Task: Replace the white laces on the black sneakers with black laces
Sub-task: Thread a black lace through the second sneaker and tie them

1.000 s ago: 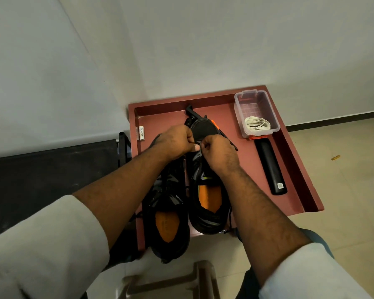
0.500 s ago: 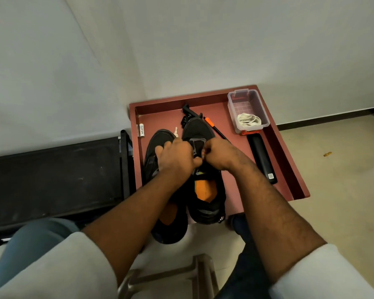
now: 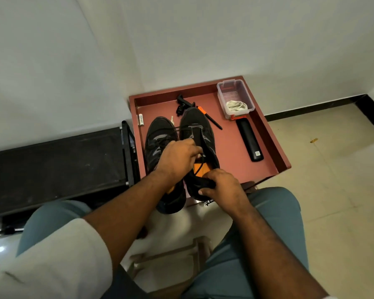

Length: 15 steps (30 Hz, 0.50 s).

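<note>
Two black sneakers with orange insoles stand side by side on the red tray (image 3: 235, 143), the left sneaker (image 3: 158, 134) and the right sneaker (image 3: 197, 124). A black lace (image 3: 181, 127) runs across both toes toward my left hand (image 3: 178, 157), which pinches it over the right sneaker's opening. My right hand (image 3: 219, 186) grips the heel of the right sneaker. White laces (image 3: 235, 105) lie bunched in a clear plastic box (image 3: 225, 93) at the tray's far right.
A long black case (image 3: 249, 140) lies on the tray's right side, a black-and-orange pen (image 3: 209, 118) and a black clip-like tool (image 3: 183, 103) near the back, a white battery (image 3: 141, 119) at the left wall. A black bench (image 3: 56, 160) stands left of the tray.
My right hand has dropped from the tongue area back to the right sneaker's heel. My left hand has pulled the black lace toward me. The camera view has shifted.
</note>
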Each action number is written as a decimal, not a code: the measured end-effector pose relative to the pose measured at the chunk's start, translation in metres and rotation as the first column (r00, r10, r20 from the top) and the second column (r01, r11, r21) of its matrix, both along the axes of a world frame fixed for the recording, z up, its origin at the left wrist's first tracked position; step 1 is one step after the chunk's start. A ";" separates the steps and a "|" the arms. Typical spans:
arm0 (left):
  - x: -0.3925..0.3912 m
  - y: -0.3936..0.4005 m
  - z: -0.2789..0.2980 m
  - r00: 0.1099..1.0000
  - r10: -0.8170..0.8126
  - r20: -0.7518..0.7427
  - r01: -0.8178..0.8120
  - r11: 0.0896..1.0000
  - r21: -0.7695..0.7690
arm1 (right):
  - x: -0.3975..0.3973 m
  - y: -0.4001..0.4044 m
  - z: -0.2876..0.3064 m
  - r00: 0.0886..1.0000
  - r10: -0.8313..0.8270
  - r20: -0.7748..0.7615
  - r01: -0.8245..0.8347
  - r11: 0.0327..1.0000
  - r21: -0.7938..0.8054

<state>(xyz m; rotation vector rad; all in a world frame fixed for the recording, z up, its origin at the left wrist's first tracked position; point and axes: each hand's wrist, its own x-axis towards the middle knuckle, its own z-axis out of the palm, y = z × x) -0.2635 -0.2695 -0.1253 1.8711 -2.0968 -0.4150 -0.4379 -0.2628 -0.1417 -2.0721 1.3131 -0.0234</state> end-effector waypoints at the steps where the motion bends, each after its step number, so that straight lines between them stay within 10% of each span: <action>1: -0.003 0.011 0.002 1.000 -0.004 -0.010 0.005 1.000 0.023 | 0.000 0.001 -0.001 1.000 -0.018 0.023 0.018 1.000 -0.020; 9: -0.053 0.131 0.013 0.952 -0.304 -0.021 0.280 0.846 0.454 | 0.002 0.001 -0.012 0.989 -0.030 0.143 0.043 0.995 -0.090; 15: -0.026 0.060 0.027 0.855 0.414 -0.313 -0.268 0.869 0.416 | 0.001 0.000 -0.013 0.987 -0.038 0.155 0.048 0.997 -0.061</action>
